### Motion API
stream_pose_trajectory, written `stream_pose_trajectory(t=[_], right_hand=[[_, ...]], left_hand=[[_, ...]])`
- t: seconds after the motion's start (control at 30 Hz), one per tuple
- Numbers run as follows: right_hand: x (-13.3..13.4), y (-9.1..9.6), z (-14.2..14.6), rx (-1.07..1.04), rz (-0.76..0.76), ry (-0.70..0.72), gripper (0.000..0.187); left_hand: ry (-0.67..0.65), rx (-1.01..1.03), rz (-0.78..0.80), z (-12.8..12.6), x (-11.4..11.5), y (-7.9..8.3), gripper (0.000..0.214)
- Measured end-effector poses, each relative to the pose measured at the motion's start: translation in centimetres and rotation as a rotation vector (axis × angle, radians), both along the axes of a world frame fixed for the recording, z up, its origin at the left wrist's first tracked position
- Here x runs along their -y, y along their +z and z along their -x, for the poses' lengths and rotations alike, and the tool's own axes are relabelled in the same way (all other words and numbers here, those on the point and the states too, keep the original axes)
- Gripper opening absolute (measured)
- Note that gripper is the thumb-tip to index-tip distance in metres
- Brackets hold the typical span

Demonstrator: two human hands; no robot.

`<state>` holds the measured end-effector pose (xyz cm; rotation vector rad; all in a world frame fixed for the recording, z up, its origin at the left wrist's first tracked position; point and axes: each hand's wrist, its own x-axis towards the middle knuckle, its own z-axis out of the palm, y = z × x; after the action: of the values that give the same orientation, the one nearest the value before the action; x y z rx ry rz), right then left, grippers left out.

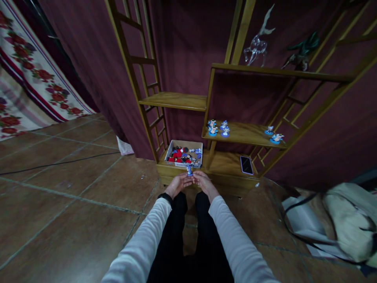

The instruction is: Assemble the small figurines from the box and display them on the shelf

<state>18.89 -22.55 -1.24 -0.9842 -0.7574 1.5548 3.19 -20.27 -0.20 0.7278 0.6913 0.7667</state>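
Note:
A small purple-and-white figurine (189, 169) stands upright between my hands, just in front of the cardboard box (193, 144). My left hand (179, 183) and my right hand (204, 181) meet at its base, with the fingertips of both closed around it. Inside the box lie several red, black and purple figurines (180, 155). On the shelf (241, 133) to the upper right, several blue-based and purple-based figurines (225, 131) are grouped at the left end. Two blue-based figurines (277, 138) sit at that shelf's right end.
A phone (246, 165) lies on the bottom board of the wooden shelving unit. Higher up stand a clear glass deer (257, 49) and a dark green statuette (303, 53). A pale bag (350, 220) rests on the floor at right. A black cable (59, 160) crosses the tiles at left.

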Motion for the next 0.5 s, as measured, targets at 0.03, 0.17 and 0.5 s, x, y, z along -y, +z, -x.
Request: stream_pose_trajectory(t=[0.03,0.17,0.5], right_hand=[[-0.02,-0.03,0.0,-0.001,-0.002,0.0,0.031],[-0.14,-0.17,0.01,-0.009,-0.002,-0.005,0.031],[-0.1,-0.19,0.01,-0.006,-0.01,0.011,0.031]], left_hand=[[0.001,0.004,0.002,-0.01,-0.01,-0.02,0.024],[0.008,0.017,-0.002,-0.04,-0.02,0.0,0.024],[0.118,-0.049,-0.116,-0.36,0.09,-0.48,0.031]])
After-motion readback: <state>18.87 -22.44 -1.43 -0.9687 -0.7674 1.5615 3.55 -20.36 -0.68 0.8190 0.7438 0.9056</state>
